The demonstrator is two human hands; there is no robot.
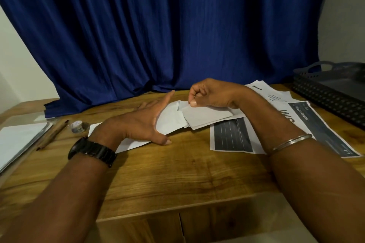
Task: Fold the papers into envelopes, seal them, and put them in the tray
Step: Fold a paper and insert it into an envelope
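Head view, left to right. Stack of white sheets (pixel 17 140) at 9 o'clock on the bench (pixel 177 173), cut by the frame edge. On its 3 o'clock side lies a brown pencil (pixel 53 134), then a small shiny roll (pixel 78 125), type unclear. Left hand (pixel 144 122), black watch (pixel 92 151) on the wrist, has fingers straight and thumb spread, pressing a white paper (pixel 169 120) flat at 12 o'clock on the bench. Right hand (pixel 209 94), fingers curled, pinches the upper corner of a folded sheet (pixel 209 116) between thumb and fingers. This sheet overlaps the white paper's 3 o'clock end. Metal bangle (pixel 290 141) on the right forearm. Printed pages (pixel 231 138) lie under that forearm, at 1 to 2 o'clock. Dark perforated tray (pixel 324 96) sits at 2 o'clock on the bench corner, apart from both hands. Blue curtain (pixel 158 25) hangs behind.
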